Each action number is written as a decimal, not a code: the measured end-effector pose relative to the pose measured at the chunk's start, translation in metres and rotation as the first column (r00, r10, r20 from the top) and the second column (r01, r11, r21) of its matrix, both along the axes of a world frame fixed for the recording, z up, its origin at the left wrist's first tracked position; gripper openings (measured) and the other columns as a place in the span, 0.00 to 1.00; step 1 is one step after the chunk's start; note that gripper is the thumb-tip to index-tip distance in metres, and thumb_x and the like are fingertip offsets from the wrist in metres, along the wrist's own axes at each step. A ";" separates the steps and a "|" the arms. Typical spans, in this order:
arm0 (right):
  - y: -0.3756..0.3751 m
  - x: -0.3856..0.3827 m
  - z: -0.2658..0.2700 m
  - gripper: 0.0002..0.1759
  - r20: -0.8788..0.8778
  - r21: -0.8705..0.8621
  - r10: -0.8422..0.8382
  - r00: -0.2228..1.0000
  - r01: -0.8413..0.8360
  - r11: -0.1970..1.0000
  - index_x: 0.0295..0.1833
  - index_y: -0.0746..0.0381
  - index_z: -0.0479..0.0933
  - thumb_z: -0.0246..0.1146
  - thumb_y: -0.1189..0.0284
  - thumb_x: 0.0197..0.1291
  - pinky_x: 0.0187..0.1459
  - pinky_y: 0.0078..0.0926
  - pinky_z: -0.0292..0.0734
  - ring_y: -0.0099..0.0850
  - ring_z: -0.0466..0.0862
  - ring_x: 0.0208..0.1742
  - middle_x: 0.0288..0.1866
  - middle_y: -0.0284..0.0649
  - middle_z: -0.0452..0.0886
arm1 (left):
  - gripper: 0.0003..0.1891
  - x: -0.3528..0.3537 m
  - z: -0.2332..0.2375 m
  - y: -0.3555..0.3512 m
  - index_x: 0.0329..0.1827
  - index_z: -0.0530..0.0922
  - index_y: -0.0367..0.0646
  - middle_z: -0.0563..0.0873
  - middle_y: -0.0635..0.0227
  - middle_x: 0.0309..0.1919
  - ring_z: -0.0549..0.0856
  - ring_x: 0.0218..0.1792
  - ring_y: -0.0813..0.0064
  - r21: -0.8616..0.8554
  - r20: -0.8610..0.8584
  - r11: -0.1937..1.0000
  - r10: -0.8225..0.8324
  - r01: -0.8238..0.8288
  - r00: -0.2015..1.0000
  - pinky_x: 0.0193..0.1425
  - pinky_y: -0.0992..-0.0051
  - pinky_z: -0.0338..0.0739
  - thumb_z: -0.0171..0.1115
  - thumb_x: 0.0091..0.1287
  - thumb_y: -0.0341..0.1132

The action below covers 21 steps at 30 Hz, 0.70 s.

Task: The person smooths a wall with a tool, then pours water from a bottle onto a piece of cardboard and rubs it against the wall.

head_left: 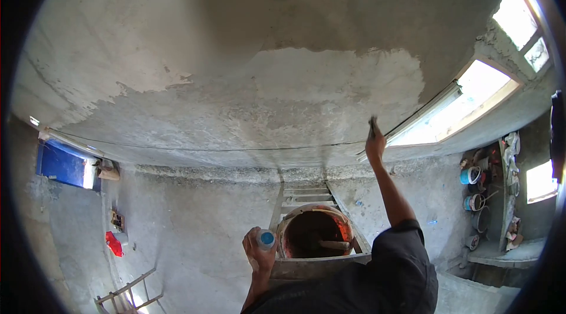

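Observation:
My left hand (259, 252) is wrapped round a clear bottle with a blue cap (267, 238), just left of an orange bucket. The bucket (349, 228) stands at the top of a ladder (302, 196) and holds dark material with a tool handle (334, 244) lying in it. My right hand (375, 144) is stretched out toward the wall (236, 113), its fingers closed around a thin, dark tool (372, 127) that is blurred. Darker, smoother plaster covers the upper wall, with a paler patch below it.
A window opening (466, 102) lies to the right of my right hand. A thin cable (236, 149) runs along the wall. Far below stand several buckets (471, 175) at right, and a red item (114, 244), a blue door (62, 163) and another ladder (131, 290) at left.

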State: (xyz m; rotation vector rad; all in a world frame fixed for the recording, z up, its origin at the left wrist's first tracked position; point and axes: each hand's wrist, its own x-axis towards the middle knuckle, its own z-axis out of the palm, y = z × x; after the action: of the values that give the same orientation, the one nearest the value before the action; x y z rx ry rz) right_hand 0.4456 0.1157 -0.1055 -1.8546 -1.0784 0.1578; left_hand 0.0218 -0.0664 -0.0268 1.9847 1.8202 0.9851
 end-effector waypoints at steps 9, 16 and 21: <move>-0.180 -0.001 0.042 0.26 -0.977 0.208 0.195 0.091 0.165 0.964 0.62 0.64 0.71 0.67 0.71 0.58 0.57 0.38 0.77 0.36 0.81 0.54 0.55 0.41 0.79 | 0.28 -0.004 -0.002 0.007 0.48 0.73 0.36 0.80 0.53 0.41 0.81 0.44 0.48 0.124 0.107 0.992 -0.005 -0.008 0.994 0.49 0.57 0.76 0.77 0.46 0.34; -0.252 -0.050 0.081 0.21 -0.920 0.336 0.388 -0.050 0.408 0.849 0.61 0.60 0.71 0.61 0.66 0.66 0.60 0.38 0.76 0.34 0.81 0.55 0.56 0.39 0.79 | 0.26 0.034 0.051 0.042 0.47 0.74 0.36 0.79 0.56 0.38 0.80 0.41 0.57 0.226 0.239 0.957 -0.237 0.184 0.942 0.48 0.62 0.75 0.77 0.47 0.34; -0.261 -0.087 0.105 0.19 -0.893 0.346 0.422 -0.155 0.364 0.865 0.60 0.64 0.70 0.57 0.67 0.68 0.60 0.44 0.76 0.39 0.81 0.55 0.55 0.45 0.79 | 0.27 0.083 0.089 0.051 0.48 0.73 0.39 0.79 0.56 0.40 0.80 0.42 0.56 0.200 0.161 0.856 -0.508 0.476 0.846 0.50 0.62 0.74 0.76 0.46 0.33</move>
State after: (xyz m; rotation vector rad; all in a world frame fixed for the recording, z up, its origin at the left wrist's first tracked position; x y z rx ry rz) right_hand 0.3585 -0.1458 -0.0005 -0.5758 0.1334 1.0933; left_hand 0.1053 -0.0153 0.0623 2.1802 1.0606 1.1290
